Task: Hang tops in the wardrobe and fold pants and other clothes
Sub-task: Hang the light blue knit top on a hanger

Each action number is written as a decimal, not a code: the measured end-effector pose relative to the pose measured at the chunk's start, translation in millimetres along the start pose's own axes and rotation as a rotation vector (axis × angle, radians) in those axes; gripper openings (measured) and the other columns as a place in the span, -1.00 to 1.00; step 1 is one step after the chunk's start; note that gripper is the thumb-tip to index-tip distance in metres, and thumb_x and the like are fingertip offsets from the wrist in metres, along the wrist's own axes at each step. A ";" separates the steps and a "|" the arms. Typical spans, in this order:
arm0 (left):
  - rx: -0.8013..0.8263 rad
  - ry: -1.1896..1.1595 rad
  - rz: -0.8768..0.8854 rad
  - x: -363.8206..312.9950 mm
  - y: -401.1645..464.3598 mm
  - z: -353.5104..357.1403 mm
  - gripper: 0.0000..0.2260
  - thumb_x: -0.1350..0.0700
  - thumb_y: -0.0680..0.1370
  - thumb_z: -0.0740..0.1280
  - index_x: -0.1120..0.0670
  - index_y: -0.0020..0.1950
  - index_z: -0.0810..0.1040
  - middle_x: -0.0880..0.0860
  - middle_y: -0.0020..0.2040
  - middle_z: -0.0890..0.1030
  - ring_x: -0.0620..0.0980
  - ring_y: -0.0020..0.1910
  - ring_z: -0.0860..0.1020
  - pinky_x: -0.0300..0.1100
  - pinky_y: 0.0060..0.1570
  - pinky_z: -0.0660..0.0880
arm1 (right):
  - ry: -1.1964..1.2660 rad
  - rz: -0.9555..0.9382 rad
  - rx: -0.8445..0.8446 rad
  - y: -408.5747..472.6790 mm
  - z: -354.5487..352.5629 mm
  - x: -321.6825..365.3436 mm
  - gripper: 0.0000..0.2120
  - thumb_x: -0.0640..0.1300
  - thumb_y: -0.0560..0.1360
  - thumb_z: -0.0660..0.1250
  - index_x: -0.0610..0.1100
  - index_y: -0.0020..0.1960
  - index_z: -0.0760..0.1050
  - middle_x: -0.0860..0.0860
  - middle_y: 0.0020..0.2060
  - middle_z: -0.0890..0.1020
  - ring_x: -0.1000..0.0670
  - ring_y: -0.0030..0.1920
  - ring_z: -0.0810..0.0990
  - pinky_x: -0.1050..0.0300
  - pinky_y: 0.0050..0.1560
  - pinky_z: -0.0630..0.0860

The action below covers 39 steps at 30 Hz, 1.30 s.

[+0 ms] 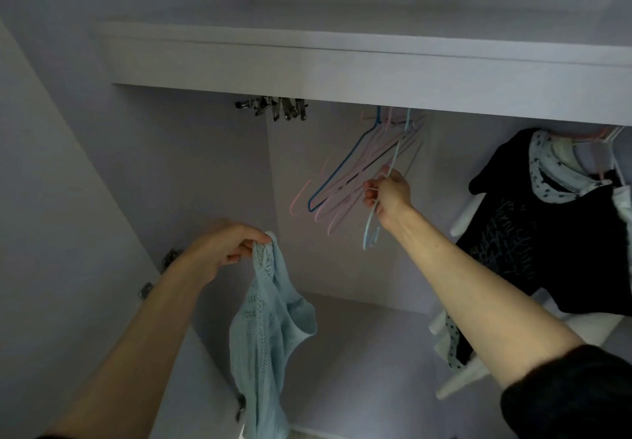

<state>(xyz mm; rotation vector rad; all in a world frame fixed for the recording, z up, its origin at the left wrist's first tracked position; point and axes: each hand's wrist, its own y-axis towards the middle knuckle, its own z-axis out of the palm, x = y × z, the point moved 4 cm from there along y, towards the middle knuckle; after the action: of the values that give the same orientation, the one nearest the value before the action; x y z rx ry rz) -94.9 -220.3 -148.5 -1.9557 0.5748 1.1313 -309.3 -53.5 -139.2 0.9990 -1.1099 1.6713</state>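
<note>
Pinching the strap of a pale blue knitted top, the left hand holds it at lower centre of the frame; the garment hangs limp, with openwork eyelet bands across its ribbed knit. At centre right, the right hand has its fingers curled round a light blue wire hanger, beside a cluster of pink and blue hangers on the wardrobe rail. Far right hangs a black printed T-shirt beside a white star-patterned garment.

Only pale, unreadable script lettering on the black top hanging at the right.
</note>
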 end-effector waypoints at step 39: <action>0.198 0.186 -0.020 33.4 -10.7 120.4 -0.89 0.21 0.45 0.38 0.07 -0.27 0.57 -0.11 -0.53 0.56 -0.17 -0.47 0.47 -0.25 -0.32 0.24 | 0.142 0.053 -0.369 -97.1 -270.2 -83.3 -0.63 0.10 0.56 0.23 -0.06 -0.35 0.34 0.08 -0.55 0.34 0.16 -0.64 0.22 0.28 -0.42 0.15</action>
<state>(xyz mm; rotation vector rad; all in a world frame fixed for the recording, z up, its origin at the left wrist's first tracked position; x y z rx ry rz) -132.0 -116.4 -208.1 -1.8998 0.7354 0.8509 -233.6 205.5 -267.9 0.6123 -1.2979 1.4808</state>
